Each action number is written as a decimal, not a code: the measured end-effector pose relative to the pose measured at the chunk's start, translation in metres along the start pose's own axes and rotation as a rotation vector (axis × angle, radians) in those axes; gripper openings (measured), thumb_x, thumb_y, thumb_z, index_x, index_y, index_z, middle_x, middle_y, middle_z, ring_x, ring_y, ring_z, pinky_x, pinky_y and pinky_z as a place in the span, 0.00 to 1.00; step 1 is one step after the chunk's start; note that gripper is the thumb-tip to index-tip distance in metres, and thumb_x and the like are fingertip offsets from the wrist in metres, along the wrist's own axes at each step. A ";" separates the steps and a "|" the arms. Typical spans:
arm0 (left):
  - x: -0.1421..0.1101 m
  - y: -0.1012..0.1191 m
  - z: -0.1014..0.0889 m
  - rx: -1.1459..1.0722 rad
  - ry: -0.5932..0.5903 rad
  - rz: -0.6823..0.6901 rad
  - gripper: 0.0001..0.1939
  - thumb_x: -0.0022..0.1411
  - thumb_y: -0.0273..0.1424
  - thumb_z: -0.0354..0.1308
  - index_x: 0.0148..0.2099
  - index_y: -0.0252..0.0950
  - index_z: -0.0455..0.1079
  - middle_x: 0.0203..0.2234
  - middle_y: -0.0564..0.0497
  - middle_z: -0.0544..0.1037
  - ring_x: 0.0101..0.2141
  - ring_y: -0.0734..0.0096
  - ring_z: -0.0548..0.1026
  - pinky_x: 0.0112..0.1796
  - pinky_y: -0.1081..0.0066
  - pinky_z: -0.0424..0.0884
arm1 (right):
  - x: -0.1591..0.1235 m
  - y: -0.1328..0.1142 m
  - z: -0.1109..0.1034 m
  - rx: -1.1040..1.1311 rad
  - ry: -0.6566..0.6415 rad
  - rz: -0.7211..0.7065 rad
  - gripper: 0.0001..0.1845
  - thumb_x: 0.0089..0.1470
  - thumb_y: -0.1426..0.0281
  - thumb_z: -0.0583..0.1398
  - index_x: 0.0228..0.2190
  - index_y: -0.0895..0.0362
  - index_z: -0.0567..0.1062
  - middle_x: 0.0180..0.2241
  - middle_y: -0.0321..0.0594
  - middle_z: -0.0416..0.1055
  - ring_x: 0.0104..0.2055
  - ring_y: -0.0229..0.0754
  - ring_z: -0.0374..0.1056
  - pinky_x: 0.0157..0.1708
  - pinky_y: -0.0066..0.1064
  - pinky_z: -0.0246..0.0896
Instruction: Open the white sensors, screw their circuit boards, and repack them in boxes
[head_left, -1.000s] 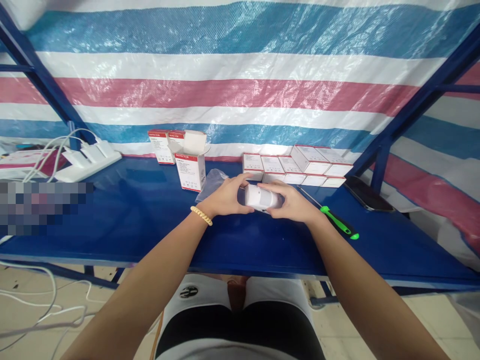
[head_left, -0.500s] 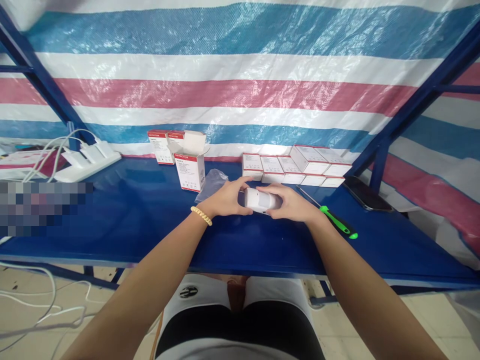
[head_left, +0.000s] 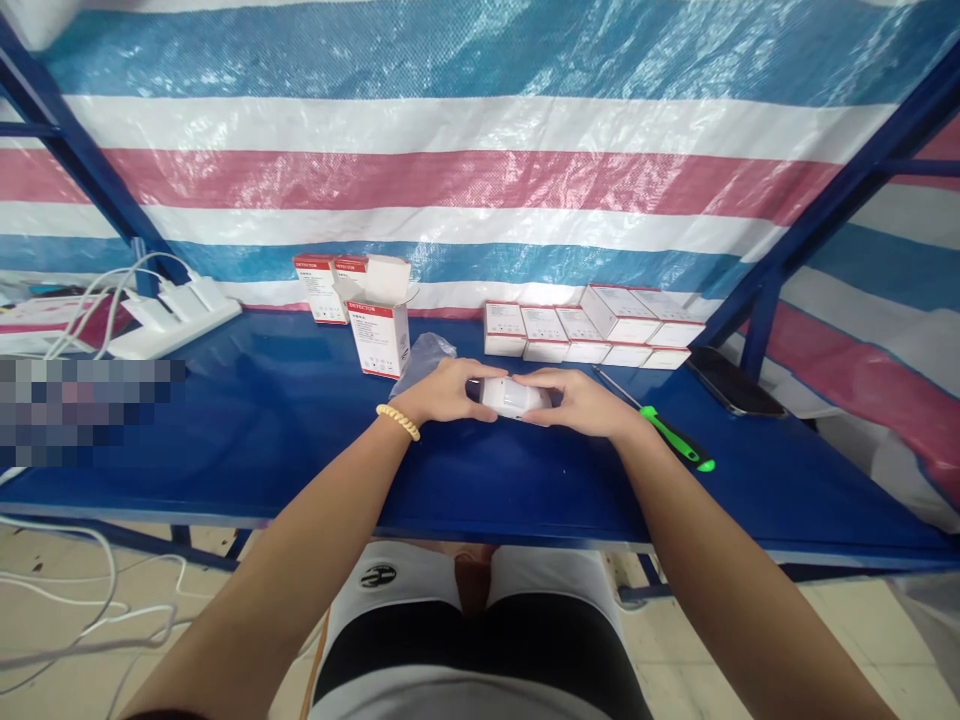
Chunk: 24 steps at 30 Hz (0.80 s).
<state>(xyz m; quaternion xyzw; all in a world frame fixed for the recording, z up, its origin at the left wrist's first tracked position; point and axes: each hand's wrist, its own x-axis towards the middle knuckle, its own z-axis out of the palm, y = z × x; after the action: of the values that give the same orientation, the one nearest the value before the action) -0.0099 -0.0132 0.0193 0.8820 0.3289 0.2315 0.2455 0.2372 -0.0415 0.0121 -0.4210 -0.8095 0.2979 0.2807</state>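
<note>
Between both hands, low over the blue table (head_left: 480,480), is a white motion detector (head_left: 512,396) with a smooth, curved window. My left hand (head_left: 448,391) grips its left end between thumb and fingers. On the right end, my right hand (head_left: 576,402) holds it the same way. A clear plastic bag (head_left: 424,360) lies just behind my left hand. Next to the bag stands an upright detector box (head_left: 379,338) with its top flaps up. A screwdriver (head_left: 679,440) with a green and black handle rests to the right of my right hand.
Several white and red boxes (head_left: 544,330) lie in rows at the back right, some stacked. Two upright boxes (head_left: 321,290) stand behind the opened one. A dark phone (head_left: 735,383) lies at the right. A power strip (head_left: 176,328) with plugs and cables sits at the left.
The detector has tilted in my hands, so its curved window now faces more upward. Both hands still hold its ends. The boxes and screwdriver stay in place.
</note>
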 end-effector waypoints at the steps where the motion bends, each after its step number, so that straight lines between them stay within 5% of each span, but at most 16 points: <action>1: 0.000 -0.001 0.000 -0.007 0.003 -0.015 0.33 0.46 0.36 0.71 0.57 0.41 0.72 0.47 0.47 0.79 0.46 0.58 0.76 0.51 0.57 0.67 | 0.000 0.001 0.000 0.000 0.010 -0.005 0.30 0.44 0.62 0.68 0.51 0.52 0.76 0.48 0.42 0.76 0.46 0.48 0.73 0.46 0.40 0.69; 7: -0.001 -0.005 0.000 -0.060 -0.005 -0.094 0.35 0.46 0.39 0.71 0.57 0.40 0.71 0.48 0.47 0.78 0.45 0.58 0.76 0.49 0.60 0.68 | 0.000 -0.006 -0.002 -0.107 -0.032 0.035 0.34 0.45 0.64 0.68 0.55 0.54 0.72 0.54 0.44 0.73 0.53 0.51 0.70 0.54 0.44 0.64; 11: -0.002 -0.008 -0.004 -0.070 -0.020 -0.170 0.25 0.56 0.44 0.62 0.54 0.39 0.72 0.40 0.50 0.80 0.39 0.62 0.75 0.43 0.63 0.68 | 0.001 -0.012 -0.003 -0.251 -0.055 0.050 0.46 0.39 0.65 0.71 0.61 0.53 0.65 0.60 0.46 0.66 0.59 0.55 0.65 0.57 0.46 0.61; 19: -0.005 -0.001 -0.006 0.048 0.011 -0.204 0.25 0.67 0.51 0.44 0.50 0.40 0.72 0.41 0.50 0.79 0.42 0.59 0.74 0.45 0.61 0.64 | 0.003 -0.013 -0.001 -0.303 -0.006 0.012 0.21 0.54 0.68 0.61 0.50 0.55 0.74 0.44 0.43 0.78 0.39 0.47 0.74 0.40 0.37 0.66; 24: -0.003 -0.002 -0.003 0.096 0.057 -0.179 0.29 0.69 0.52 0.37 0.35 0.36 0.70 0.28 0.49 0.76 0.32 0.64 0.73 0.36 0.64 0.65 | 0.002 -0.011 0.000 -0.286 0.079 0.041 0.16 0.55 0.64 0.58 0.45 0.57 0.75 0.34 0.43 0.79 0.31 0.44 0.72 0.32 0.35 0.64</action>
<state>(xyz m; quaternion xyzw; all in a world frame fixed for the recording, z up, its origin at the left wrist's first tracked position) -0.0142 -0.0131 0.0195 0.8530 0.4240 0.2175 0.2130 0.2306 -0.0447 0.0202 -0.4845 -0.8233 0.1684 0.2433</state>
